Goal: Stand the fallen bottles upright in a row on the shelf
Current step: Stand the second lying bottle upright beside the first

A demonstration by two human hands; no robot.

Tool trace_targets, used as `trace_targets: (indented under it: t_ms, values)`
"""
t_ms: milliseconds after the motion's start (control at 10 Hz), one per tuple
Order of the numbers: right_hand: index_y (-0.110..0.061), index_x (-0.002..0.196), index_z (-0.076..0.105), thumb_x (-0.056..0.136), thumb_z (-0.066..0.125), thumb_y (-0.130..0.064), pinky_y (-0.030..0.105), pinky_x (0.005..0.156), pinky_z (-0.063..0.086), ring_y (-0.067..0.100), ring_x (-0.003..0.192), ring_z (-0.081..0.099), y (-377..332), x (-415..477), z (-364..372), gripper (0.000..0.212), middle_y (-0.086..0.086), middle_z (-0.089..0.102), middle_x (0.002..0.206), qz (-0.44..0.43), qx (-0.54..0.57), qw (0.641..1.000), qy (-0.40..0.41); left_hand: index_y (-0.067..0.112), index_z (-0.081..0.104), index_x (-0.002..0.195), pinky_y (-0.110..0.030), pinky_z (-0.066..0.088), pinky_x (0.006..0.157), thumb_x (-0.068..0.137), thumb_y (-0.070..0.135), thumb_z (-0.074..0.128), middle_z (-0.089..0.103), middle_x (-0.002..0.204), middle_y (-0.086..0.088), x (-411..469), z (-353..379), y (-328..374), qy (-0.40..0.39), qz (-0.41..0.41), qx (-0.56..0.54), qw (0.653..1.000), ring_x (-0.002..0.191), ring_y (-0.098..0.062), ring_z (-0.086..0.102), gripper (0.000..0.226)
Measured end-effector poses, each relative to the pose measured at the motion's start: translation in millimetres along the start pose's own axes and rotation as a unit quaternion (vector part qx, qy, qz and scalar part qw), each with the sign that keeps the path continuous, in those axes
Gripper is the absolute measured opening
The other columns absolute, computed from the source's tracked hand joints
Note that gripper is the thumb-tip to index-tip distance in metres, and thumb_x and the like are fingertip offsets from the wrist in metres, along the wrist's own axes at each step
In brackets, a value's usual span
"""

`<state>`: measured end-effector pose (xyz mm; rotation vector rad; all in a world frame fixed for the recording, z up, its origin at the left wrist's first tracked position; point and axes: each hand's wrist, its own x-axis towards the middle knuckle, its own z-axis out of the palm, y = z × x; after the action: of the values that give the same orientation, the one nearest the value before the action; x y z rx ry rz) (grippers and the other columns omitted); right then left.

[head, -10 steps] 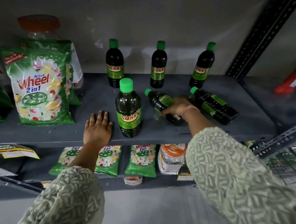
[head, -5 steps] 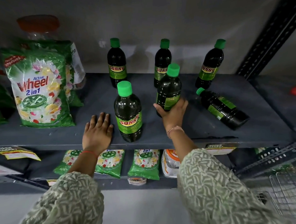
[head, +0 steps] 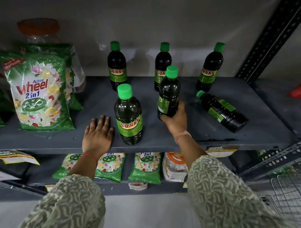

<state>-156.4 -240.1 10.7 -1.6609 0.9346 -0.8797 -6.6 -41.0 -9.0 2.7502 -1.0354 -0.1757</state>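
Observation:
Dark Sunny bottles with green caps stand on the grey shelf (head: 164, 140). My right hand (head: 176, 119) grips the base of one bottle (head: 169, 94), held upright at mid shelf. Another upright bottle (head: 128, 118) stands near the front edge, just right of my left hand (head: 98, 134), which lies flat and open on the shelf. Three more stand along the back: left (head: 117, 69), middle (head: 161, 62), right (head: 210, 69). One bottle (head: 221, 110) still lies on its side at the right, cap pointing back-left.
Green Wheel detergent bags (head: 39, 95) stand at the shelf's left with a clear jar (head: 39, 30) behind. More bags (head: 145, 167) lie on the shelf below. A perforated metal upright (head: 270, 36) rises at right; a wire basket (head: 292, 194) sits at lower right.
My right hand took hold of a bottle lying on its side and raised it upright at mid shelf. My left hand stayed flat on the shelf.

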Motion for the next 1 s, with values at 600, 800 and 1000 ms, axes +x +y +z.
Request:
trace_targets:
  t_ms: [600,800,1000]
  values:
    - [-0.007,0.127,0.046,0.066,0.073,-0.011,0.054,0.111,0.031,0.027,0.123,0.049,12,26,-36,0.067,0.013,0.056,0.128,0.077,0.015,0.972,-0.222,0.021,0.004,0.146,-0.04,0.007,0.118,0.098,0.034,0.02,0.001,0.159,-0.001,1,-1,-1,-0.014,0.003,0.015,1.0,0.145,-0.026,-0.001,0.053]
    - [-0.007,0.13,0.035,0.036,0.092,-0.024,0.041,0.109,0.035,0.023,0.122,0.041,3,8,-3,0.112,0.011,0.045,0.129,0.033,-0.074,0.996,-0.024,0.022,0.008,0.146,-0.04,0.007,0.118,0.098,0.036,0.022,0.005,0.158,0.001,0,-1,0,-0.001,-0.001,-0.013,1.0,0.145,-0.025,0.002,0.052]
    - [-0.003,0.119,0.044,0.059,0.082,-0.002,0.03,0.088,0.043,0.02,0.104,0.053,5,9,-14,0.071,0.017,0.06,0.12,0.043,-0.029,0.997,-0.052,0.022,0.008,0.146,-0.04,0.007,0.118,0.098,0.036,0.023,0.005,0.158,0.001,1,1,-2,0.001,0.0,-0.01,1.0,0.145,-0.025,0.002,0.053]
